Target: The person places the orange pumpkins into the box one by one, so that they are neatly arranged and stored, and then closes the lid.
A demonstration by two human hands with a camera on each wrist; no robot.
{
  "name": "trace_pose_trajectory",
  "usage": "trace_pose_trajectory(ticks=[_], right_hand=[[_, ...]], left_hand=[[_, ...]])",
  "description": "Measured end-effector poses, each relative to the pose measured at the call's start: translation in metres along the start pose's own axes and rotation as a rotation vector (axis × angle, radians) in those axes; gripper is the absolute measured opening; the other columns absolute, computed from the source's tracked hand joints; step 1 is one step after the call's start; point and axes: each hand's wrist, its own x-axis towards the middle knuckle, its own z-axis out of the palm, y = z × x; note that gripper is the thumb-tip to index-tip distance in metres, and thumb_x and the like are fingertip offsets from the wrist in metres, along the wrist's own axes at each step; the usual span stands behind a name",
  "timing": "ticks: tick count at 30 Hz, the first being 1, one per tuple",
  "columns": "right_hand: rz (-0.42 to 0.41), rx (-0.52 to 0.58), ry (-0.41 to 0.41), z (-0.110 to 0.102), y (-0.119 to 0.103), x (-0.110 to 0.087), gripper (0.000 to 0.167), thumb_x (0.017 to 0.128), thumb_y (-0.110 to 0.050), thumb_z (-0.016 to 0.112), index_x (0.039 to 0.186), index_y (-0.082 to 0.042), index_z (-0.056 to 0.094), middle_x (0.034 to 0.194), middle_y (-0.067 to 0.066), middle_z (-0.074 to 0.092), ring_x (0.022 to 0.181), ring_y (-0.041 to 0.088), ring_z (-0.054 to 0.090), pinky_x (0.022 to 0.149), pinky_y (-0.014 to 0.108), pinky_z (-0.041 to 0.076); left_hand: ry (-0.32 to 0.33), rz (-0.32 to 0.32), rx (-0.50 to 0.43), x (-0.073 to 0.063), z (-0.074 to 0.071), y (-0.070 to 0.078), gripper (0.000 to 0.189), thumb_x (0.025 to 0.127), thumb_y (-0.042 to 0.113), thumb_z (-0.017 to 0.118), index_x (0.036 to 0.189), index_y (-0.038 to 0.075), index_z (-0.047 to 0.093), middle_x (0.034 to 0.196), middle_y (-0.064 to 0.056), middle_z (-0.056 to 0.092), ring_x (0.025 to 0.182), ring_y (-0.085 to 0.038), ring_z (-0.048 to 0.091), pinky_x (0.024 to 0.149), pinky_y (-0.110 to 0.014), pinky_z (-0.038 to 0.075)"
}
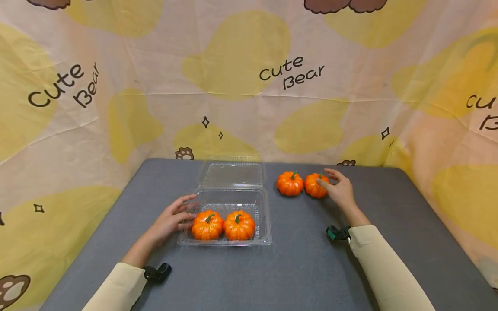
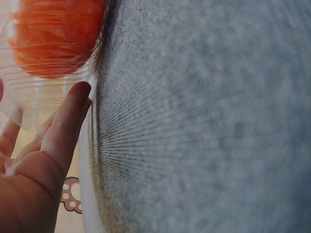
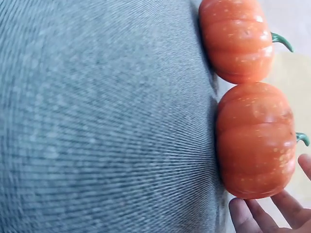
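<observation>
A clear plastic clamshell box (image 1: 263,216) lies with its lid (image 1: 232,173) folded back on the table. Inside its front half sit two small orange pumpkins, a left one (image 1: 207,225) and a right one (image 1: 239,225). My left hand (image 1: 171,221) is at the box's left wall, fingers extended and spread, with one fingertip (image 2: 81,90) low beside the plastic. Farther back and right, two more pumpkins with green stems stand side by side. My right hand (image 1: 339,189) reaches the nearer one (image 3: 256,141), fingertips at its side and thumb by its stem; the other pumpkin (image 1: 289,183) stands left of it.
The grey cloth-covered table (image 1: 295,272) carries the box and the pumpkins. A printed fabric backdrop (image 1: 241,56) rises behind the table and along both sides. Black bands with devices, a left one (image 1: 157,273) and a right one (image 1: 337,233), sit at the wrists.
</observation>
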Motion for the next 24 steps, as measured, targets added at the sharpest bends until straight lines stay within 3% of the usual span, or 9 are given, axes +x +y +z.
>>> trace_pose_trajectory(ticks=[6, 16, 24], right_hand=[[0.017, -0.021, -0.015, 0.0037, 0.0022, 0.0000, 0.056, 0.089, -0.031, 0.064, 0.139, -0.009, 0.050, 0.140, 0.025, 0.048, 0.131, 0.043, 0.037, 0.097, 0.054, 0.039], [0.039, -0.037, -0.027, 0.0035, 0.0058, 0.0015, 0.055, 0.088, -0.028, 0.065, 0.138, -0.009, 0.051, 0.138, 0.025, 0.049, 0.127, 0.043, 0.044, 0.100, 0.054, 0.041], [0.057, -0.039, -0.077, 0.0018, 0.0049, 0.0021, 0.055, 0.090, -0.030, 0.062, 0.139, -0.009, 0.049, 0.140, 0.027, 0.048, 0.132, 0.043, 0.042, 0.098, 0.052, 0.045]], left_hand=[[0.000, 0.002, 0.001, -0.0007, 0.0006, 0.0011, 0.060, 0.095, 0.006, 0.050, 0.150, 0.005, 0.026, 0.150, -0.032, 0.032, 0.104, -0.011, 0.061, 0.083, -0.031, 0.055], [0.003, -0.004, 0.000, 0.0022, 0.0000, -0.0025, 0.058, 0.095, 0.004, 0.048, 0.150, 0.008, 0.028, 0.150, -0.030, 0.033, 0.108, -0.019, 0.060, 0.083, -0.034, 0.055], [-0.007, 0.009, -0.017, 0.0000, -0.0003, 0.0007, 0.059, 0.095, 0.003, 0.048, 0.150, 0.005, 0.026, 0.150, -0.032, 0.031, 0.105, -0.017, 0.060, 0.082, -0.033, 0.055]])
